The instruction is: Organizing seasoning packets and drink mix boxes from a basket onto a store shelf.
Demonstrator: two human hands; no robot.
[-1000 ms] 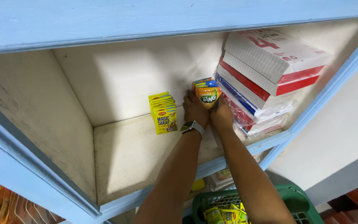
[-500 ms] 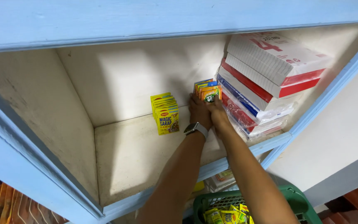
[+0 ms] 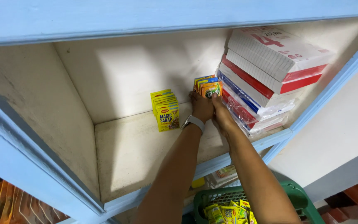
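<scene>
Both my hands reach deep into a white shelf compartment with a blue frame. My left hand (image 3: 201,107), with a watch on its wrist, and my right hand (image 3: 221,114) together hold a small stack of orange and yellow sachets (image 3: 208,86) upright against the back wall, next to the paper reams. A second stack of yellow sachets (image 3: 165,110) stands upright to the left, apart from my hands.
A tilted pile of wrapped paper reams (image 3: 270,70) in red, white and blue fills the compartment's right side. The shelf board (image 3: 133,157) lies bare at the front left. Below, a green basket (image 3: 295,195) holds more yellow packets. Orange packets (image 3: 5,203) show at the bottom left.
My hands have pushed the orange and yellow sachets further back and slightly down, from mid-shelf to the back wall beside the reams. The yellow stack has stayed put.
</scene>
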